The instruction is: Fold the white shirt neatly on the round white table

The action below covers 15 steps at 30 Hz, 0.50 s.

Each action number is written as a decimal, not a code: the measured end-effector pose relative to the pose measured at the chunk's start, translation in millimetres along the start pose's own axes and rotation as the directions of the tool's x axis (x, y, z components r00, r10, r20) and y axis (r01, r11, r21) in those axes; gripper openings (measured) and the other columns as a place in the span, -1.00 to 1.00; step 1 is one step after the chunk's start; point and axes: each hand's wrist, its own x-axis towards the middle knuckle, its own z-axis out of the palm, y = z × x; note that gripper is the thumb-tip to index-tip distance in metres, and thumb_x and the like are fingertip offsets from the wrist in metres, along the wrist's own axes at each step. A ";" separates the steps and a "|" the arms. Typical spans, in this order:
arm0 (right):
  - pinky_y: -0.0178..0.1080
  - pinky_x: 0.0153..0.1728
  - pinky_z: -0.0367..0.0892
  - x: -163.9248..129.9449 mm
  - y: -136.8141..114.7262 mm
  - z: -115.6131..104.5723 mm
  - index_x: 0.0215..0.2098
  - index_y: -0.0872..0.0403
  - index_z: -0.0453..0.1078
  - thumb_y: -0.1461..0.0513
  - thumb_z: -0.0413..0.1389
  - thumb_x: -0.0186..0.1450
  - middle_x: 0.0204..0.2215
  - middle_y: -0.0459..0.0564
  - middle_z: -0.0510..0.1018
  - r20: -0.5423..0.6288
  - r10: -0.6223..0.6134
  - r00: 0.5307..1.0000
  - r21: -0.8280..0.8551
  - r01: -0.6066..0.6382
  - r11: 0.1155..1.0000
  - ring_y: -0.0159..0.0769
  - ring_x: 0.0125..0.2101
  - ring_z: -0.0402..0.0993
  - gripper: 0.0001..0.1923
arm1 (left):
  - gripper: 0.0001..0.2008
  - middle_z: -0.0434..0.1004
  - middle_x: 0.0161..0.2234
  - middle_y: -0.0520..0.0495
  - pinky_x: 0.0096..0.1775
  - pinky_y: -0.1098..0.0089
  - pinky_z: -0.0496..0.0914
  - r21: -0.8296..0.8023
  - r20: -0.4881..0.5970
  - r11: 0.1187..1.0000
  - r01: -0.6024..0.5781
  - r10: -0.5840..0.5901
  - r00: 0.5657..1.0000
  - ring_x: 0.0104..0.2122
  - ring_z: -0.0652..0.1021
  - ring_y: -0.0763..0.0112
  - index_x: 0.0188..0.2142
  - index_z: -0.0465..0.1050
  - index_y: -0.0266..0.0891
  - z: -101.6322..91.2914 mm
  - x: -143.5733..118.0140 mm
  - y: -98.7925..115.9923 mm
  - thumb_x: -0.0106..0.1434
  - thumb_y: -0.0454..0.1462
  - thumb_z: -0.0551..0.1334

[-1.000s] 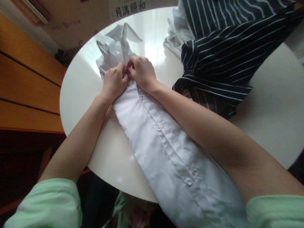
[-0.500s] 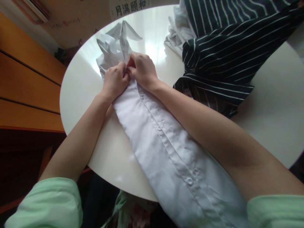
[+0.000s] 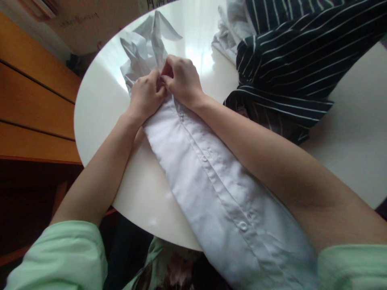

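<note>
Both hands meet at the 11 o'clock end of the white shirt (image 3: 211, 181), the left hand (image 3: 146, 96) and right hand (image 3: 181, 80) pinching its button placket. The shirt lies diagonally across the round white worktop (image 3: 99, 104); a striped garment (image 3: 290, 60) sits at 2 o'clock.

Little could be read. On the tan cardboard box (image 3: 99, 24) beyond the tabletop's far left edge stood a faint line of reddish print, too blurred to make out. At the top edge of the view, just past the tabletop's far edge, the lower strokes of dark printed characters showed on a pale sign (image 3: 157, 3), cut off by the frame and unreadable. The white shirt (image 3: 217, 193) and the striped garment (image 3: 290, 60) bore no legible label or brand.
</note>
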 end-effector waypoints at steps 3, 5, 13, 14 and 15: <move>-0.26 -0.18 0.29 1.0 1.4 1.8 -0.30 0.06 0.37 0.29 -0.02 0.21 -0.26 -0.05 0.54 -0.019 -0.015 1.000 0.021 0.015 1.000 -0.29 -0.21 0.45 -0.85 | -0.84 0.50 -0.16 -0.19 -0.10 0.25 0.31 0.017 -0.002 1.000 -0.009 0.009 1.000 -0.12 0.49 0.15 -0.20 0.30 -0.26 0.4 0.0 0.1 0.27 -0.27 0.03; -0.26 -0.19 0.30 1.2 1.5 2.1 -0.28 0.09 0.39 0.30 -0.02 0.21 -0.26 -0.04 0.54 -0.020 -0.018 1.000 0.032 0.019 0.999 -0.29 -0.21 0.45 -0.83 | -0.84 0.49 -0.17 -0.17 -0.10 0.24 0.32 0.030 -0.001 0.999 -0.015 0.015 1.000 -0.11 0.49 0.14 -0.20 0.29 -0.26 0.5 -0.1 0.2 0.27 -0.27 0.04; -0.28 -0.14 0.29 2.1 -0.7 1.0 -0.25 0.05 0.38 0.27 -0.02 0.23 -0.22 -0.09 0.53 0.011 0.018 1.000 0.014 -0.018 1.000 -0.31 -0.17 0.44 -0.83 | -0.89 0.47 -0.26 -0.08 -0.10 0.20 0.34 0.046 0.005 0.999 -0.007 0.006 1.000 -0.14 0.50 0.16 -0.23 0.26 -0.22 0.2 1.2 1.6 0.25 -0.28 0.05; -0.28 -0.14 0.29 2.2 -0.6 0.9 -0.24 0.07 0.39 0.28 -0.01 0.23 -0.22 -0.09 0.53 0.010 0.020 1.000 0.018 -0.020 1.000 -0.31 -0.16 0.44 -0.82 | -0.90 0.47 -0.26 -0.06 -0.11 0.21 0.35 0.047 0.003 0.999 -0.005 0.005 1.000 -0.15 0.50 0.18 -0.24 0.26 -0.22 0.1 1.1 1.7 0.25 -0.28 0.06; -0.27 -0.14 0.28 2.1 -0.5 0.7 -0.24 0.09 0.39 0.28 -0.01 0.23 -0.21 -0.08 0.53 0.008 0.017 1.000 0.025 -0.017 1.000 -0.30 -0.16 0.44 -0.82 | -0.91 0.47 -0.27 -0.05 -0.12 0.23 0.35 0.043 -0.003 0.999 -0.004 0.004 1.000 -0.16 0.50 0.20 -0.24 0.26 -0.21 0.1 0.8 1.6 0.25 -0.28 0.06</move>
